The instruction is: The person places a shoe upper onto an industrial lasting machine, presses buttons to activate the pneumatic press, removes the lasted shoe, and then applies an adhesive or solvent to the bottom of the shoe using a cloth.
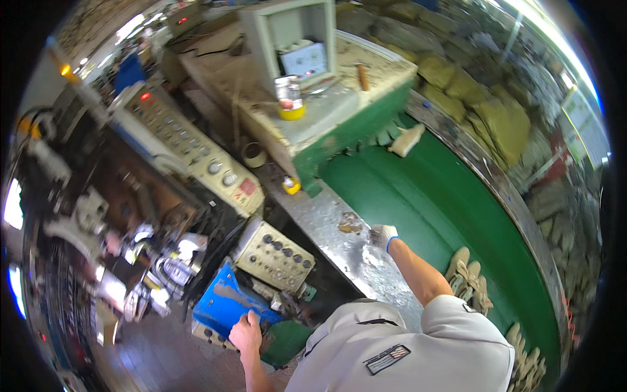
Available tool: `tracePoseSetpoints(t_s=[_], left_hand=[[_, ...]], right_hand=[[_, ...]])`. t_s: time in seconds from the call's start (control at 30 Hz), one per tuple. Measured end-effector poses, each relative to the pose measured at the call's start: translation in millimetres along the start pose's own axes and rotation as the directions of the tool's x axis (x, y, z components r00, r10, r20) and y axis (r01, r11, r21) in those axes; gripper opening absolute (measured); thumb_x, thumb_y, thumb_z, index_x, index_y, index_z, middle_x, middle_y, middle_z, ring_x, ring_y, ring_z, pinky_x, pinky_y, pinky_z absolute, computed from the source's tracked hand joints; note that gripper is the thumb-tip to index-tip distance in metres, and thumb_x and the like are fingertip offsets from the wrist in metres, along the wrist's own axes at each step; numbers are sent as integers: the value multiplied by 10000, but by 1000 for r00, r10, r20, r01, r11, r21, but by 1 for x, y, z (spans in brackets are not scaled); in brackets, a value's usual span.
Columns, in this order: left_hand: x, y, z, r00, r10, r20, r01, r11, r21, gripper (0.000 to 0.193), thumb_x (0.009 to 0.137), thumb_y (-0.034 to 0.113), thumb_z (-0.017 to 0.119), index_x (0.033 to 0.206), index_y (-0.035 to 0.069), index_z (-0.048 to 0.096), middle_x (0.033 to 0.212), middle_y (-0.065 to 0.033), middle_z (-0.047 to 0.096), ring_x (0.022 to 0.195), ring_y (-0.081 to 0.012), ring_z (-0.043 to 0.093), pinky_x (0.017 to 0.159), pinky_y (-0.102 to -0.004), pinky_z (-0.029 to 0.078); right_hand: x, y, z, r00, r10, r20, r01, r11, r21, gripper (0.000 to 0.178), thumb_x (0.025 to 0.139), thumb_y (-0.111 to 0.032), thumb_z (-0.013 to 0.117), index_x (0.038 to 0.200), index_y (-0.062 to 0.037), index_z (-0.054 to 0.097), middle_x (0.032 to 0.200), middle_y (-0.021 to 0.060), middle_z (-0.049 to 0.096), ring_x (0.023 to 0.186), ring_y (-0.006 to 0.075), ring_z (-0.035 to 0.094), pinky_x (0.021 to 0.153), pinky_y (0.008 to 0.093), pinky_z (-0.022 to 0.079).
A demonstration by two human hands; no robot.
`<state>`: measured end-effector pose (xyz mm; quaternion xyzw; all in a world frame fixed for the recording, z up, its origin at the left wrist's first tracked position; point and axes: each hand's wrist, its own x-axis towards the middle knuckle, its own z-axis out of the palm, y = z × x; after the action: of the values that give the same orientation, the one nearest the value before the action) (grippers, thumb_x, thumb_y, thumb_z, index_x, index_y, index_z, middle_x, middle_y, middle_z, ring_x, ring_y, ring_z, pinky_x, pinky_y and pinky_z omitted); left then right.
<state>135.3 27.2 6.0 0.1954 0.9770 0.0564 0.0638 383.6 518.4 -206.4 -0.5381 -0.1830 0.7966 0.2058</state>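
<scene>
My left hand (247, 332) is bare, its fingers curled in, beside the lower edge of a blue metal panel (228, 302). Whether it touches that panel, or holds anything small, I cannot tell. A dark green rounded piece (287, 342) lies just right of the hand. My right hand (384, 236) wears a whitish work glove with a blue cuff and is over the border between a worn metal ledge (356, 255) and a green trough (418, 196). Its fingers are too small and blurred to read. Several bundled work gloves (465, 274) lie in the trough near my right arm.
Beige control boxes with knobs (277, 253) and a long button panel (189, 147) stand left, beside cluttered machinery (157, 268). Ahead, a green-sided bench (356, 117) bears a grey open cabinet (256, 46), a yellow-based jar (291, 108) and a hammer (363, 77). Stuffed sacks (499, 121) line the right.
</scene>
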Motion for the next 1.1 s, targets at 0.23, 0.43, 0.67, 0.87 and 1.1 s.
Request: tracePoseSetpoints(t_s=[0.23, 0.43, 0.67, 0.87, 1.1], left_hand=[[7, 9, 10, 996, 63, -67, -63, 998, 15, 434, 960, 402, 594, 840, 25, 773, 776, -262, 688, 715, -460, 682, 634, -558, 503], [-6, 41, -17, 994, -114, 6, 113, 990, 83, 485, 984, 492, 579, 967, 61, 801, 823, -234, 731, 708, -458, 673, 679, -547, 516], [2, 50, -11, 980, -195, 30, 193, 978, 75, 535, 991, 524, 572, 1006, 43, 806, 772, -245, 715, 642, -426, 637, 659, -537, 482], [15, 53, -11, 962, -269, 35, 271, 960, -69, 480, 972, 404, 682, 1063, -58, 777, 826, -229, 758, 667, -288, 643, 705, -488, 516], [10, 49, -4, 979, -202, -1, 199, 963, -180, 514, 953, 438, 696, 993, -68, 777, 760, -214, 744, 608, -284, 626, 657, -493, 501]], right_hand=[[104, -75, -141, 945, -155, -287, 118, 983, -140, 152, 944, -192, 662, 945, -40, 654, 793, 121, 647, 612, 271, 626, 532, 429, 467], [189, -182, -110, 866, -325, -380, 234, 935, -266, 274, 854, -173, 792, 998, -12, 624, 725, 115, 604, 562, 227, 604, 444, 376, 415], [300, -323, -97, 526, -684, -505, 147, 658, -738, 722, 739, -534, 820, 1098, 76, 676, 1137, 334, 710, 1096, 472, 689, 965, 475, 534], [354, -400, -85, 556, -605, -570, 188, 759, -623, 948, 720, -620, 833, 1319, 66, 568, 1310, 304, 665, 1234, 431, 648, 1059, 457, 506], [351, -377, -107, 689, -649, -321, 617, 759, -211, 546, 813, -220, 854, 1258, 23, 652, 1183, 178, 738, 1020, 330, 724, 944, 430, 571]])
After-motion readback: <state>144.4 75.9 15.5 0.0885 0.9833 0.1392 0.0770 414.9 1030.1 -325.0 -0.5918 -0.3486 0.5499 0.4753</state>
